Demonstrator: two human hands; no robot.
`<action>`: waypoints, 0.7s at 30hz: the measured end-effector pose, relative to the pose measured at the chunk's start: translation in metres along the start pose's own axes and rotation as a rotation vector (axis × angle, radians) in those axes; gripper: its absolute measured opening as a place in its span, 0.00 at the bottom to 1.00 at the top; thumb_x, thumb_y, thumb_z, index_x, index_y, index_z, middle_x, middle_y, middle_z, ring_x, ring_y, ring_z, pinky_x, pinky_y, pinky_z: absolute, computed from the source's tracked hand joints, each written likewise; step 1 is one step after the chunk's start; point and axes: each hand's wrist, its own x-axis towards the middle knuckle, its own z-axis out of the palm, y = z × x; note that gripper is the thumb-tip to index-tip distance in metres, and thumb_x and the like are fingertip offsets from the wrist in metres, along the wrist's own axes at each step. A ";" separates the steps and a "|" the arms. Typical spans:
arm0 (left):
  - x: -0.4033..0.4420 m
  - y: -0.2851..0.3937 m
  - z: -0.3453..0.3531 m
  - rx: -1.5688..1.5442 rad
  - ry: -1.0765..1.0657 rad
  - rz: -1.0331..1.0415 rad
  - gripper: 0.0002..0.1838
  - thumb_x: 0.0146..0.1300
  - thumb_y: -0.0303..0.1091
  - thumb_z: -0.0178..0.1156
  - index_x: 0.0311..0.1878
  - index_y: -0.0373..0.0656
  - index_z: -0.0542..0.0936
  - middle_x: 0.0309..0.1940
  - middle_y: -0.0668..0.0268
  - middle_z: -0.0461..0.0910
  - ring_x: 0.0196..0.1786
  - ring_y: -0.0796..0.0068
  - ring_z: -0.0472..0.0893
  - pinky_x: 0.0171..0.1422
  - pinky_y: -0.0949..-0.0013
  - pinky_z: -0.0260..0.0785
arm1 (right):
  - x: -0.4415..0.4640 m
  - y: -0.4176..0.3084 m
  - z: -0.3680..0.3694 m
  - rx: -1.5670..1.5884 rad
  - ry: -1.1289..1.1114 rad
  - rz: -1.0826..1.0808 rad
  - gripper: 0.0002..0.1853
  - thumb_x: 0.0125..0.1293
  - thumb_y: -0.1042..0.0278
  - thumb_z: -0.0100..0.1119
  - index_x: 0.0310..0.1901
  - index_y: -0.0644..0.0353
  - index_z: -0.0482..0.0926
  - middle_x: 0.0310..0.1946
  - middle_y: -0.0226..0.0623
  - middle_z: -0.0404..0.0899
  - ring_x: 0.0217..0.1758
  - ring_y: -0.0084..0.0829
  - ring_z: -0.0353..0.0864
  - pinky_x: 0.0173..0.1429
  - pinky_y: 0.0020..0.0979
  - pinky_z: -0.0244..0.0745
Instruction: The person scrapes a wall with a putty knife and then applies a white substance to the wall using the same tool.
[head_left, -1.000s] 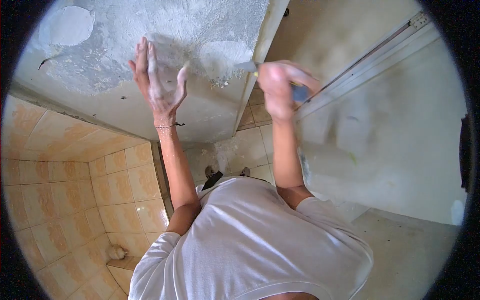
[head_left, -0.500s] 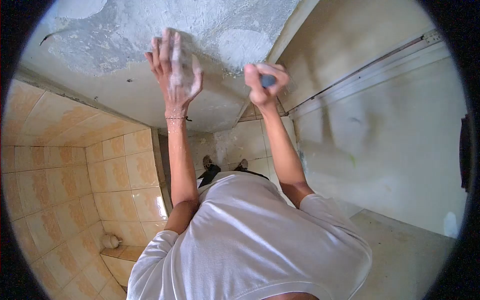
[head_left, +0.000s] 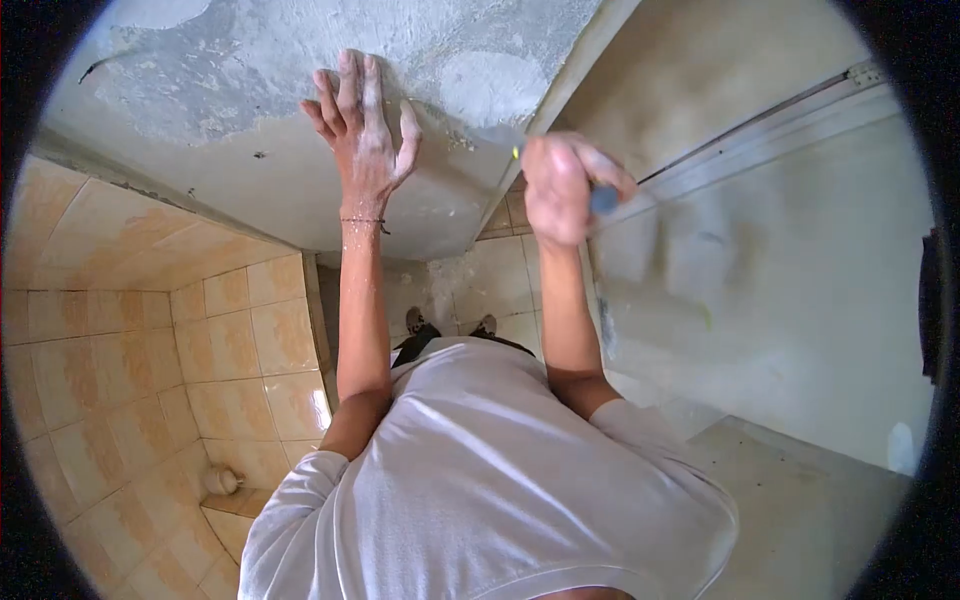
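My left hand [head_left: 365, 140], dusted white, lies with fingers spread against the wall [head_left: 270, 170], near the border between smooth paint and a rough grey-white patch [head_left: 230, 85]. To its right, my right hand [head_left: 560, 185] is closed around a scraper [head_left: 604, 199]. The dark rounded end of its handle sticks out on the right side of the fist, and a small yellow part shows on the left side. Motion blurs this hand, and the blade is hard to make out. It is close to the wall's right-hand edge; I cannot tell whether the blade touches the surface.
Right of the wall's corner edge [head_left: 560, 95] is a pale door-like panel [head_left: 780, 270]. Tan patterned tiles [head_left: 100, 370] cover the lower left, with a small whitish fitting [head_left: 222, 481] there. My shoes [head_left: 416, 320] stand on the tiled floor [head_left: 490, 280] below.
My right hand has moved right and slightly down with the scraper, and its wrist has turned. My left hand has shifted a little to the right, still spread on the wall.
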 end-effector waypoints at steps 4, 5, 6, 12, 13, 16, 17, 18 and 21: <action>-0.001 0.003 -0.004 -0.014 -0.009 0.003 0.40 0.69 0.44 0.59 0.84 0.46 0.64 0.87 0.62 0.53 0.90 0.50 0.39 0.90 0.42 0.23 | -0.024 0.055 -0.007 -0.423 0.088 0.217 0.24 0.71 0.76 0.56 0.18 0.57 0.57 0.13 0.23 0.58 0.16 0.18 0.54 0.22 0.29 0.47; 0.002 -0.002 -0.005 0.009 -0.022 0.009 0.40 0.69 0.43 0.58 0.84 0.47 0.64 0.87 0.63 0.53 0.90 0.51 0.39 0.91 0.43 0.23 | -0.029 0.052 -0.003 -0.287 0.162 0.175 0.24 0.72 0.76 0.57 0.18 0.58 0.58 0.13 0.24 0.59 0.16 0.18 0.54 0.22 0.29 0.48; 0.006 -0.006 -0.005 0.020 -0.009 0.009 0.40 0.69 0.43 0.58 0.84 0.47 0.64 0.87 0.63 0.53 0.90 0.51 0.39 0.91 0.43 0.23 | -0.028 0.042 0.008 -0.150 0.233 0.137 0.24 0.72 0.76 0.58 0.18 0.59 0.58 0.14 0.25 0.60 0.16 0.19 0.55 0.22 0.29 0.49; 0.000 -0.008 -0.012 -0.093 -0.027 0.020 0.41 0.65 0.38 0.54 0.84 0.46 0.64 0.87 0.64 0.53 0.90 0.50 0.41 0.90 0.40 0.26 | -0.028 0.062 0.009 -0.378 0.123 -0.110 0.23 0.72 0.75 0.62 0.19 0.55 0.63 0.13 0.26 0.64 0.16 0.20 0.60 0.22 0.29 0.53; -0.001 -0.008 -0.013 -0.094 -0.023 0.022 0.41 0.65 0.38 0.54 0.84 0.46 0.64 0.87 0.64 0.53 0.90 0.50 0.41 0.90 0.40 0.26 | -0.038 0.073 0.002 -0.358 0.103 0.021 0.21 0.71 0.75 0.62 0.21 0.56 0.65 0.13 0.26 0.65 0.16 0.21 0.61 0.22 0.29 0.55; -0.008 -0.020 -0.013 -0.049 0.081 0.042 0.41 0.63 0.39 0.52 0.83 0.45 0.64 0.87 0.62 0.54 0.90 0.45 0.39 0.90 0.37 0.26 | -0.025 0.040 0.026 -0.270 0.201 0.072 0.23 0.68 0.73 0.65 0.17 0.60 0.66 0.12 0.25 0.69 0.15 0.19 0.68 0.22 0.28 0.61; -0.011 -0.025 -0.014 -0.025 0.113 0.028 0.42 0.63 0.40 0.52 0.83 0.45 0.64 0.87 0.60 0.55 0.90 0.43 0.38 0.90 0.37 0.25 | -0.023 0.026 0.028 -0.127 0.185 0.064 0.23 0.69 0.72 0.64 0.17 0.60 0.66 0.12 0.25 0.69 0.15 0.19 0.67 0.22 0.29 0.60; -0.016 -0.030 -0.016 -0.005 0.139 0.015 0.42 0.63 0.41 0.51 0.84 0.44 0.64 0.87 0.59 0.55 0.89 0.41 0.37 0.89 0.36 0.25 | -0.022 0.017 0.026 0.011 0.174 0.059 0.24 0.70 0.71 0.64 0.17 0.61 0.65 0.12 0.25 0.69 0.15 0.19 0.66 0.22 0.29 0.60; -0.022 -0.043 -0.015 0.027 0.101 -0.007 0.44 0.64 0.45 0.57 0.84 0.44 0.63 0.87 0.56 0.52 0.89 0.41 0.35 0.89 0.34 0.25 | -0.018 0.045 0.014 -0.259 0.134 0.033 0.25 0.70 0.71 0.63 0.16 0.60 0.63 0.12 0.26 0.68 0.15 0.19 0.65 0.22 0.28 0.59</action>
